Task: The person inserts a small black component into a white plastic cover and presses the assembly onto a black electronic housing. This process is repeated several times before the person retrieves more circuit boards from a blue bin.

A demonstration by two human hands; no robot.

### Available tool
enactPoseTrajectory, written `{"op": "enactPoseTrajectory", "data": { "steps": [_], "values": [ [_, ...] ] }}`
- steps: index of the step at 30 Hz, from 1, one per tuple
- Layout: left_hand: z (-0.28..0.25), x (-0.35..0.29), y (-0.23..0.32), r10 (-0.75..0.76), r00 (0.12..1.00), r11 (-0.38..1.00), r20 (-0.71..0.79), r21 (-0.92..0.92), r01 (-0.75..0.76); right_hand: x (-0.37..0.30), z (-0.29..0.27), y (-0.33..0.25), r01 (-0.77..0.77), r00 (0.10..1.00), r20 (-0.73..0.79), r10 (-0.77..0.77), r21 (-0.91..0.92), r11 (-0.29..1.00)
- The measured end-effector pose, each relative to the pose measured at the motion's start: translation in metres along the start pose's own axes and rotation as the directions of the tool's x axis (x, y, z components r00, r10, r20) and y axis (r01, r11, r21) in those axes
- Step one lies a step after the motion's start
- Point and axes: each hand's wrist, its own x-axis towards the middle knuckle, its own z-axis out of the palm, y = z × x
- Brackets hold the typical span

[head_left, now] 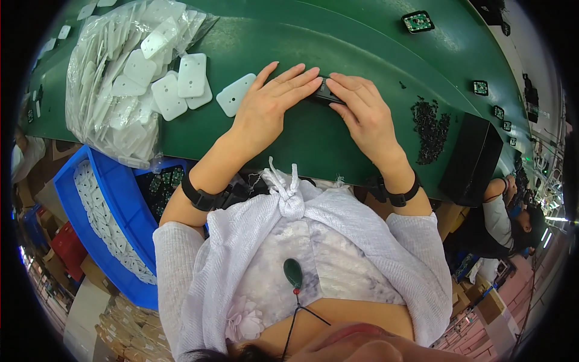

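Observation:
Between my two hands is a small black rectangular case point(326, 93), at the surface of the green table. My left hand point(264, 107) reaches over its left end, index and middle fingertips on it; the other fingers stretch out and the thumb is hidden. My right hand point(367, 111) grips the right end, fingers on the far side and thumb on the near side. What lies inside or under the case cannot be made out. Beside my left hand lies a white plate with small holes point(236, 95).
At the left, a clear bag point(114, 72) of white plates stands near several loose ones point(192, 75). A blue bin point(129, 208) sits below the table edge. Small black parts point(429, 131) and a black box point(472, 160) lie right; circuit boards point(418, 22) lie farther off. Another person point(491, 226) is at right.

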Motion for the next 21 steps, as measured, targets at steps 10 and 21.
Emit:
{"op": "enactPoseTrajectory", "data": {
  "steps": [10, 21],
  "values": [
    [-0.006, -0.004, 0.01, 0.035, 0.992, 0.954, 0.117, 0.292, -0.069, -0.01, 0.011, -0.003, 0.03, 0.999, -0.028, -0.037, -0.209, 0.977],
    [0.001, -0.002, 0.012, 0.069, 0.995, 0.936, 0.073, 0.341, -0.09, -0.004, 0.018, -0.011, -0.135, 0.982, -0.148, 0.12, -0.099, 0.986]
  ]
}}
